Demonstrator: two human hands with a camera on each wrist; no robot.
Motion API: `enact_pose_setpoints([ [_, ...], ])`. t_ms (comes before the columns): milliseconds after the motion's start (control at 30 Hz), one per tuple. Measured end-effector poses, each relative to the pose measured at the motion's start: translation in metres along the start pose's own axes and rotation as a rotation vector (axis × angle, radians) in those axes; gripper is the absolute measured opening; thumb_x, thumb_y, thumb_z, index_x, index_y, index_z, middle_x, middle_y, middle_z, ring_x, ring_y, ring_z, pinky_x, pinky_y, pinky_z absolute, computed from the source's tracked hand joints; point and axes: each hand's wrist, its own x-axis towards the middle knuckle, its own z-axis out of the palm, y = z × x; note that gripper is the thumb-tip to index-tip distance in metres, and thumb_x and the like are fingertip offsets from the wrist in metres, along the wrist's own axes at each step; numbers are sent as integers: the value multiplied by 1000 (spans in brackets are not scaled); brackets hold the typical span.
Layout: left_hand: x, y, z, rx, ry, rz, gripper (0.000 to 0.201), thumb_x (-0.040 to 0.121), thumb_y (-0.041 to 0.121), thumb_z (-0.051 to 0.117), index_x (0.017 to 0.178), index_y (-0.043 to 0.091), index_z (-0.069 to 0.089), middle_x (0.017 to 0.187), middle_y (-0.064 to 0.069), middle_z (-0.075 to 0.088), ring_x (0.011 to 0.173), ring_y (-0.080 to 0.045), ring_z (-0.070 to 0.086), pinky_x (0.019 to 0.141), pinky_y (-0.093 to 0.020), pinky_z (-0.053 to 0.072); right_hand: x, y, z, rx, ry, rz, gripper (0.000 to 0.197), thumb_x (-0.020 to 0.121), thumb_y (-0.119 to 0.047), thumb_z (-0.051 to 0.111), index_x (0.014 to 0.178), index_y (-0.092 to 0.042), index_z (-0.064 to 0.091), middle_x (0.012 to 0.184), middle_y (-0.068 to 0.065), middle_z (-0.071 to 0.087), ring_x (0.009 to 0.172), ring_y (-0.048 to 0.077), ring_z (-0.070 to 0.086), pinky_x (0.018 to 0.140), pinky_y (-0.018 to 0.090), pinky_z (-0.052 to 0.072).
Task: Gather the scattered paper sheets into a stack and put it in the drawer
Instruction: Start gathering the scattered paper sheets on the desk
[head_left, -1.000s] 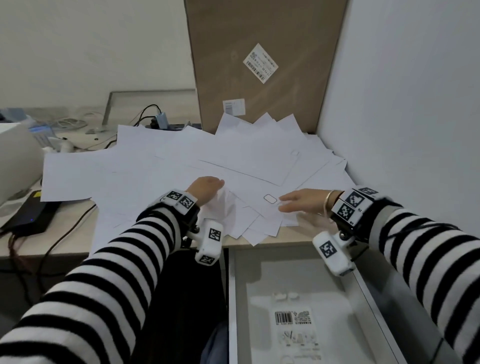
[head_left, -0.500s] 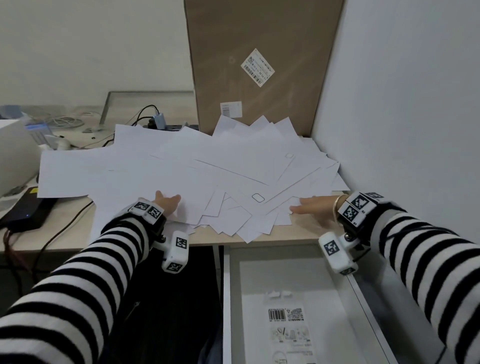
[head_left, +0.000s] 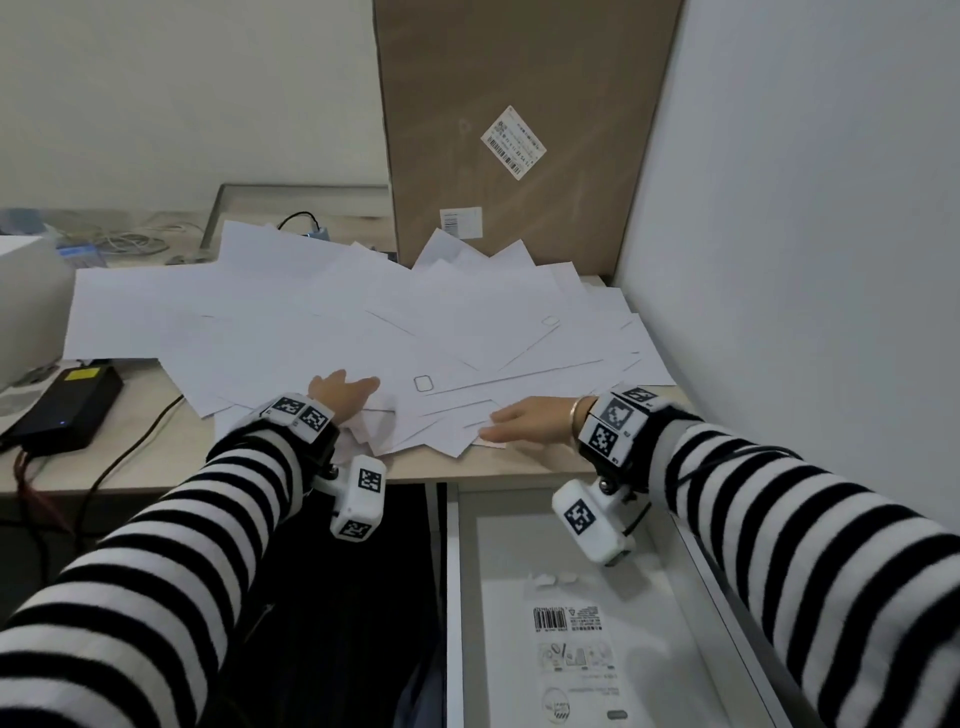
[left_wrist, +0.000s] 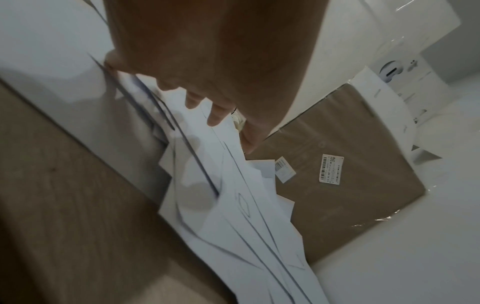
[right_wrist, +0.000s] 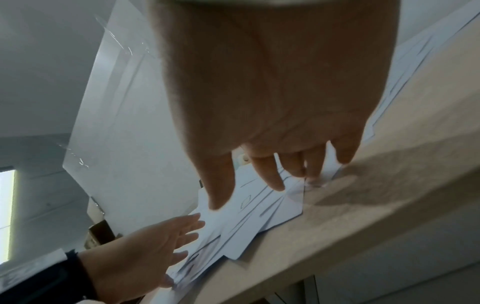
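Note:
Many white paper sheets (head_left: 332, 322) lie fanned and overlapping across the beige desk (head_left: 156, 457); they also show in the left wrist view (left_wrist: 233, 205) and the right wrist view (right_wrist: 259, 207). My left hand (head_left: 343, 389) lies flat on the near edge of the pile, fingers straight (left_wrist: 215, 115). My right hand (head_left: 524, 421) rests open at the pile's near right corner, fingertips (right_wrist: 272, 181) on the paper. Below the desk edge the white drawer (head_left: 467, 597) stands pulled out, with a barcode-labelled bag (head_left: 571, 639) lying in it.
A tall brown cardboard box (head_left: 519, 130) leans at the back against the grey partition wall (head_left: 805, 260) on the right. A black power adapter (head_left: 67, 405) with cables and a white device (head_left: 26, 301) sit at the left. A cable hub (head_left: 317, 231) lies behind the sheets.
My left hand let go of a lifted sheet, swung left, then came back to the pile's near middle. The right hand stayed at the right corner, and the sheets shifted slightly.

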Motion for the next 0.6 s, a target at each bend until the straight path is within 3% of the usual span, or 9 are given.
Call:
enact_pose_setpoints([
  [67,2,1,-1,59,18,9,69,95,47,43,151,14,21,158,-11,16,145,-29,18,116,-40,15,-3,8,-1,116,92,-36,55,94,-46,47,140,-14,45,149,1,39,140,17,31,117,32,18],
  [133,1,4,-2,160,46,39,68,93,51,41,150,18,24,157,-11,19,145,-30,15,118,-40,10,-6,23,-9,191,212,-28,44,93,-38,54,130,-15,56,139,0,51,131,16,43,109,26,27],
  [200,-2,13,-1,219,36,91,66,95,50,41,150,18,24,157,-13,19,146,-29,12,119,-39,6,-6,45,-23,261,342,47,38,92,-28,57,126,-13,59,135,2,55,126,17,48,101,24,32],
  [300,-7,30,6,257,-15,198,64,98,44,40,151,16,22,159,-10,15,148,-23,7,119,-34,1,-1,79,-50,219,419,222,48,93,-24,56,138,-10,47,147,5,41,135,20,38,109,29,28],
  [400,-5,52,16,313,-71,270,64,98,43,40,152,18,18,160,-8,9,149,-21,1,120,-36,-2,15,110,-72,142,362,384,63,93,-29,55,147,-10,29,156,5,22,144,23,21,115,32,19],
  [600,19,103,42,454,-194,429,66,98,45,39,153,19,13,161,-6,7,149,-20,-2,121,-37,-4,44,132,-86,67,268,414,71,95,-41,49,151,-14,14,159,4,14,145,24,16,115,33,15],
])
